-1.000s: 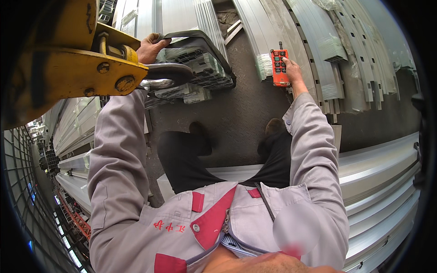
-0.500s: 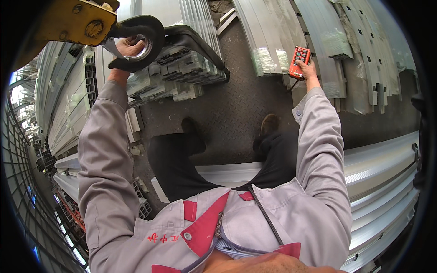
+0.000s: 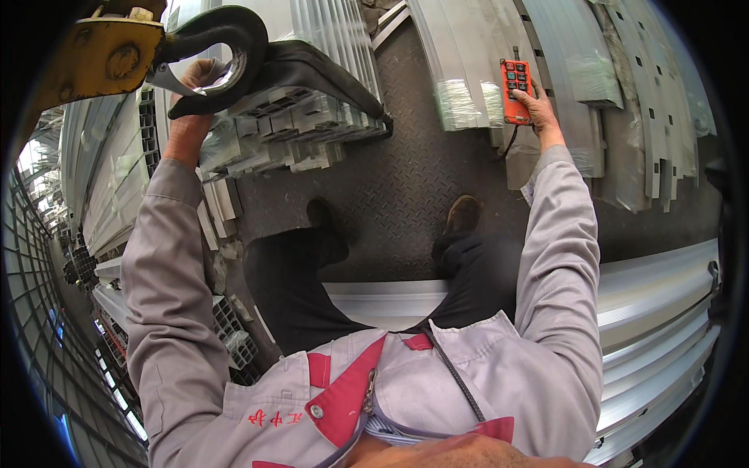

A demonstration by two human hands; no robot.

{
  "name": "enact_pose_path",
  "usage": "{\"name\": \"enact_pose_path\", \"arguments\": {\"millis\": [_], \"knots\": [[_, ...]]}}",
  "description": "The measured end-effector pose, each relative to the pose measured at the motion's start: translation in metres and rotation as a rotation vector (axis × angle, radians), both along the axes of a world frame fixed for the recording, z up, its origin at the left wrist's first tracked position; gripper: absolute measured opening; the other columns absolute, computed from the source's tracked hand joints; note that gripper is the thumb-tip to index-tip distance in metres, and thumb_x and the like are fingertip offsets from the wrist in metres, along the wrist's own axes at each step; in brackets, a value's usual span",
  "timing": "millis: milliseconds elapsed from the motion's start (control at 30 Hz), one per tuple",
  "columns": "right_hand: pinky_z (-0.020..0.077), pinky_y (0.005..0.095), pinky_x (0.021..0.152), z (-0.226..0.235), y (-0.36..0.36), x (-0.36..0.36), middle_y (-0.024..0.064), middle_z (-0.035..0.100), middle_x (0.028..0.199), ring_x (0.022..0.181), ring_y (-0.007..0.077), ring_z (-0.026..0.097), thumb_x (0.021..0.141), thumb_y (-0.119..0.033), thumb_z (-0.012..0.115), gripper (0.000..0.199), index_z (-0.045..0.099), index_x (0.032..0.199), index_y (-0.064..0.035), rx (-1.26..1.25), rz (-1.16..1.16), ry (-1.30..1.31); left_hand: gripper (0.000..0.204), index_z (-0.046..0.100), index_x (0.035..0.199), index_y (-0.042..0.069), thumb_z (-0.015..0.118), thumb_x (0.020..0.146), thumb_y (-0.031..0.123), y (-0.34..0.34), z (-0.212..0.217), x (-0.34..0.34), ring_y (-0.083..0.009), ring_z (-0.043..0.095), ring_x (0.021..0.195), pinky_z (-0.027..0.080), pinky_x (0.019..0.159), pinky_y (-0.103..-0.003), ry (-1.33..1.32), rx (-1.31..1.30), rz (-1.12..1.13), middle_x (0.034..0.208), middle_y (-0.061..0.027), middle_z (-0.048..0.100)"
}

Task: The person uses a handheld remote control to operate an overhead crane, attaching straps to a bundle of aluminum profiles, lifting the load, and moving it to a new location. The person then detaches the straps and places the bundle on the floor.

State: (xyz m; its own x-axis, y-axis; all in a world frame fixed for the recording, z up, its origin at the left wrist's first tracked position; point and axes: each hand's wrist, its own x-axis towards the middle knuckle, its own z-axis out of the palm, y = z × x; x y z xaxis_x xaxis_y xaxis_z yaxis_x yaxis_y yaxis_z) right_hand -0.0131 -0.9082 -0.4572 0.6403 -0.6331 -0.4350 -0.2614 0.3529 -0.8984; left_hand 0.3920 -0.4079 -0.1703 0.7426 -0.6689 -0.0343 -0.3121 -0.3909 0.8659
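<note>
Black steel hook [image 3: 222,58] hangs from a yellow block [image 3: 101,58] over the bundle of metal bars [image 3: 289,125]; the left hand [image 3: 195,82] seems closed on a grey strap [image 3: 168,78] inside it, while the right hand [image 3: 537,109] clasps an orange remote [image 3: 516,90], well apart

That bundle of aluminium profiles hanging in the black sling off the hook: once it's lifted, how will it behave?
The bundle of profiles looks long and stiff, so it probably won't sag much. Only one black sling shows around it, so it may tilt or swing end to end. The left hand at the crane hook suggests the load needs steadying. Bare metal strips could slide.
</note>
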Motion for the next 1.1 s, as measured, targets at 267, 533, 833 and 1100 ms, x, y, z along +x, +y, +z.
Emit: {"name": "enact_pose_path", "arguments": {"millis": [267,533,833,1100], "knots": [[0.0657,0.0393,0.077,0.017,0.019,0.049,0.015,0.068,0.124,0.1,0.0225,0.072,0.083,-0.017,0.085,0.079,0.046,0.15,-0.0027,0.041,0.115,0.067,0.038,0.064,0.121,-0.004,0.079,0.088,0.007,0.002,-0.007,0.0,-0.0144,0.068,0.103,0.051,0.096,-0.028,-0.079,0.005,0.068,0.114,-0.0102,0.072],[0.0607,0.0368,0.082,-0.024,0.008,0.039,0.0143,0.067,0.127,0.111,0.0228,0.068,0.081,-0.028,0.081,0.077,0.051,0.146,-0.0005,-0.083,0.157,0.192,0.04,0.072,0.108,-0.002,0.078,0.09,0.032,-0.002,0.015,-0.023,-0.027,0.07,0.096,0.051,0.087,-0.036,-0.349,0.198,0.033,0.1,-0.0141,0.076],[0.0528,0.0365,0.101,0.106,0.071,0.089,0.0186,0.063,0.136,0.119,0.0246,0.065,0.08,-0.033,0.081,0.083,0.048,0.151,-0.0053,-0.681,0.165,0.221,0.048,0.077,0.094,0.004,0.078,0.078,0.049,-0.024,0.03,-0.051,-0.0372,0.07,0.088,0.054,0.08,-0.043,-0.609,0.386,0.105,0.088,-0.0171,0.075],[0.0371,0.0471,0.119,0.325,0.275,0.209,0.016,0.042,0.149,0.141,0.033,0.04,0.068,-0.019,0.09,0.115,0.022,0.16,-0.0179,-1.014,0.416,-0.662,0.045,0.078,0.094,0.009,0.082,0.07,0.046,-0.029,0.047,-0.062,-0.0254,0.073,0.087,0.053,0.085,-0.035,-0.378,0.285,0.153,0.088,-0.0086,0.078]]}}
